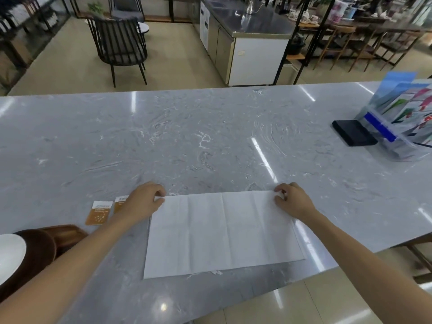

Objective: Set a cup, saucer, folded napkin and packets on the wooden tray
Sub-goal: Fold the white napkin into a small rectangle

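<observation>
A white paper napkin (222, 232) lies spread flat on the grey marble counter, with fold creases across it. My left hand (142, 202) pinches its far left corner and my right hand (292, 201) pinches its far right corner. Two orange and white packets (98, 212) lie flat to the left of the napkin, the second one partly hidden behind my left hand. At the lower left the dark wooden tray (67, 235) shows in part, with a brown saucer (35, 256) and a white dish (9, 256) at the frame's edge. No cup is in view.
A clear plastic holder of colourful leaflets (402, 120) and a black flat box (354, 135) stand at the counter's right end. The counter's near edge (257, 298) runs diagonally below the napkin. Chairs and a steel cabinet stand beyond the counter.
</observation>
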Demonstrator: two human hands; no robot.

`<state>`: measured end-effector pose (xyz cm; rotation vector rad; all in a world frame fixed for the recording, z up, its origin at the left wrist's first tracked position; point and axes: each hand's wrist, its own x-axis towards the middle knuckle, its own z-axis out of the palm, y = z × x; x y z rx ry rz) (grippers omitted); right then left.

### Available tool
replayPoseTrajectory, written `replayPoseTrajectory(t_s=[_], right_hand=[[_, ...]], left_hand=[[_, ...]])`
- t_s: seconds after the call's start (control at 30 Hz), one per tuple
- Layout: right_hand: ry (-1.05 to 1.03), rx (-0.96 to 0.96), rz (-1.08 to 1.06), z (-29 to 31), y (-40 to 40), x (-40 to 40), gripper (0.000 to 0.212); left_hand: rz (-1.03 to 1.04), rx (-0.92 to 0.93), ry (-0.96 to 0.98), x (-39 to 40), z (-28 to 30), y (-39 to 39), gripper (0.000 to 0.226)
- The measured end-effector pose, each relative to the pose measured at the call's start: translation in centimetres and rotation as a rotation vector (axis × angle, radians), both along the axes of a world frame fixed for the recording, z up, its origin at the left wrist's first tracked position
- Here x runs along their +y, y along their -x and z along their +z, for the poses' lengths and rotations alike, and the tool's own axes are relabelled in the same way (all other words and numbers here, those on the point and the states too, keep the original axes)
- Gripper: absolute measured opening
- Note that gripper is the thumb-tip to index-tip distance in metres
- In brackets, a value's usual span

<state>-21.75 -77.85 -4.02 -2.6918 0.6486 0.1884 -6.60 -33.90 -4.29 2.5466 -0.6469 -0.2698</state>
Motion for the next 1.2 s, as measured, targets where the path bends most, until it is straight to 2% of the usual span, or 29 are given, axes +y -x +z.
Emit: replayPoseTrajectory(t_s=[0.1,0.2,0.3,0.37,0.43,0.53,0.6,0.73,0.87,1.07,1.2], right_hand=[[-0.023,0.014,-0.013,0.0,-0.7,-0.8,0.022],[-0.037,0.009,-0.037,-0.1,-1.1,-1.0,0.022],[0.024,-0.011,-0.074,-0.1,-0.5,-0.2,0.028],[0.144,-0.044,-0.047,0.0,0.4,1.6,0.038],[0.193,-0.121,0.017,0.1,1.7,5.0,0.044],[0.114,-0.227,0.197,-0.5,4.6,12.0,0.049],[0.064,-0.26,0.296,-1.5,6.3,16.3,0.053],[0.027,-0.225,0.35,-3.6,7.6,20.8,0.057],[0.12,-0.135,0.287,-5.2,9.4,18.6,0.06],[0.132,-0.077,0.069,-5.0,12.8,10.5,0.067],[0.125,-0.062,0.013,-4.5,13.1,9.4,0.066]], left_hand=[[-0.024,0.088,0.013,0.1,0.6,-1.0,0.02],[-0.039,0.109,-0.018,0.1,0.6,-1.5,0.02],[-0.027,0.098,-0.028,0.1,0.5,-1.3,0.017],[-0.013,0.023,-0.117,0.0,1.0,-0.7,0.01],[0.015,-0.132,-0.178,-0.8,1.5,1.3,0.021],[-0.025,-0.28,0.012,-3.1,1.5,7.5,0.03],[-0.124,-0.272,0.042,-5.0,0.5,12.0,0.04],[-0.175,-0.133,-0.144,-6.3,-2.6,16.2,0.056],[-0.089,-0.187,-0.268,-3.5,-4.2,16.7,0.058],[0.012,-0.132,-0.319,0.3,-4.2,16.8,0.062],[0.024,-0.096,-0.33,0.6,-3.9,16.9,0.067]])
